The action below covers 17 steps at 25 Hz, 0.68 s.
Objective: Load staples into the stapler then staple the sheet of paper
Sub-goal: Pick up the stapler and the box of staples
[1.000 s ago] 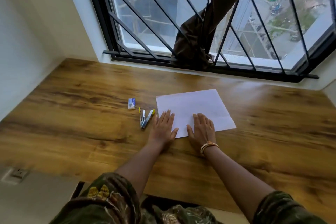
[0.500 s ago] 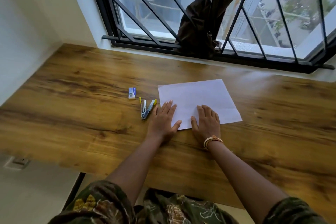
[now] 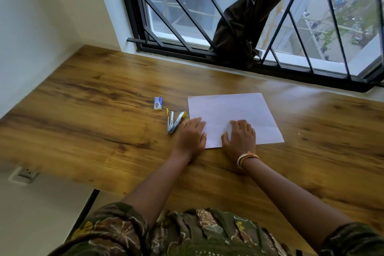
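Now both hands lie flat, fingers loose, grasping nothing: left hand (image 3: 192, 136) and right hand (image 3: 240, 138) press the paper (image 3: 232, 110); the stapler (image 3: 174, 122), hinged apart, lies just left of the left fingertips.

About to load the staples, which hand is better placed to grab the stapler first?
Left. The left hand lies flat right beside the opened stapler, with the staple box just beyond. The right hand rests on the paper, farther away.

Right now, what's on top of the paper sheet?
Right hand lies flat on the paper sheet near its front edge; left hand fingertips overlap its left corner. Rest bare. Whatever lies beneath the palms is hidden.
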Tool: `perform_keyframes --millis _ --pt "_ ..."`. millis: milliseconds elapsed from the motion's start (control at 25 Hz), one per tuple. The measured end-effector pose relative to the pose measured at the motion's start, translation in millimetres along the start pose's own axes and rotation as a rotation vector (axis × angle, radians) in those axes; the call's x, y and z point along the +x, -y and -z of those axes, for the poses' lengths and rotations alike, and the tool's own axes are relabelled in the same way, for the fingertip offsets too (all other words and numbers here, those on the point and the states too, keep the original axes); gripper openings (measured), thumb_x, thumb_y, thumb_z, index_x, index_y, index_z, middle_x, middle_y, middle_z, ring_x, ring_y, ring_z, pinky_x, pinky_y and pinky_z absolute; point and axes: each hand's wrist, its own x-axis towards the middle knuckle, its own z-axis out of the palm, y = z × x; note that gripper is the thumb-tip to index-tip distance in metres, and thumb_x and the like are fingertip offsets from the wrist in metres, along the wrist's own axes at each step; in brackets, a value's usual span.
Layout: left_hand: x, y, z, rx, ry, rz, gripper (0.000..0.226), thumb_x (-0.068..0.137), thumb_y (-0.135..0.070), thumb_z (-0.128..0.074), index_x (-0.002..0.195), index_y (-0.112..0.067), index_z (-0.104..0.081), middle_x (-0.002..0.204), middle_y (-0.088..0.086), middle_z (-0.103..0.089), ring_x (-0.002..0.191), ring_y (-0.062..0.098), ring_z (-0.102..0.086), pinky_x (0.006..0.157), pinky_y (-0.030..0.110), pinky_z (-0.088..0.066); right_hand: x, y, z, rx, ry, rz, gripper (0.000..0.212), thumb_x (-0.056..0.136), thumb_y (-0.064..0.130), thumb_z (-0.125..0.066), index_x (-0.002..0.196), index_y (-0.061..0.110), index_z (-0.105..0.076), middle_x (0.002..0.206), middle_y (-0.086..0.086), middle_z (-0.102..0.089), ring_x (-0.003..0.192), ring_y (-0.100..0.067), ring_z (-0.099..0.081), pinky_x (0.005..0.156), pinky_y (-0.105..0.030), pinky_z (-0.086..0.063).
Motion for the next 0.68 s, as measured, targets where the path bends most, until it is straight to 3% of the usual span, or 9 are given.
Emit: perform_keyframes --millis 120,200,360,480,680 --pt "-6.5 16.4 9.1 -0.078 -0.255 0.059 0.026 0.084 -0.010 -0.054 0.106 -0.006 -0.067 0.098 0.010 -0.067 0.090 0.025 -0.063 0.079 0.036 -0.054 22.7 21.6 6.1 0.139 -0.010 -0.024 0.038 0.082 0.027 -0.057 0.115 0.009 -0.058 0.110 -0.013 -0.059 0.100 -0.029 -0.056 0.090 -0.040 -0.047" --pt "-6.9 33.2 17.9 -0.102 -0.335 0.211 0.023 0.085 -0.009 -0.051 0.103 -0.006 -0.066 0.094 0.010 -0.063 0.082 0.023 -0.059 0.069 0.035 -0.053 37.4 42.7 9.2 0.281 0.017 0.003 0.032 0.083 0.021 -0.058 0.113 0.010 -0.060 0.108 -0.012 -0.061 0.096 -0.028 -0.059 0.086 -0.040 -0.050" --pt "0.1 61.1 26.8 -0.233 -0.393 0.552 0.024 0.089 -0.015 -0.051 0.110 -0.007 -0.060 0.105 0.011 -0.057 0.087 0.021 -0.056 0.072 0.038 -0.053 60.4 90.1 10.1 0.477 0.273 0.119 0.031 0.085 0.016 -0.058 0.116 0.015 -0.058 0.108 -0.010 -0.059 0.094 -0.024 -0.061 0.081 -0.031 -0.050" --pt "4.7 68.3 26.5 -0.279 -0.319 0.638 0.024 0.088 -0.022 -0.058 0.106 -0.008 -0.062 0.105 0.011 -0.056 0.087 0.023 -0.057 0.075 0.039 -0.053 68.0 118.4 4.5 0.391 0.451 0.264 0.037 0.085 0.017 -0.055 0.122 0.019 -0.055 0.114 -0.010 -0.051 0.094 -0.028 -0.059 0.082 -0.036 -0.051" --pt "21.5 75.6 30.0 -0.243 -0.172 0.726 0.019 0.090 -0.029 -0.057 0.091 -0.012 -0.063 0.096 0.005 -0.060 0.084 0.019 -0.056 0.075 0.037 -0.052 76.5 122.4 -1.4 0.204 0.425 0.499 0.019 0.088 0.013 -0.055 0.106 0.015 -0.061 0.109 -0.009 -0.057 0.090 -0.030 -0.060 0.073 -0.034 -0.050"
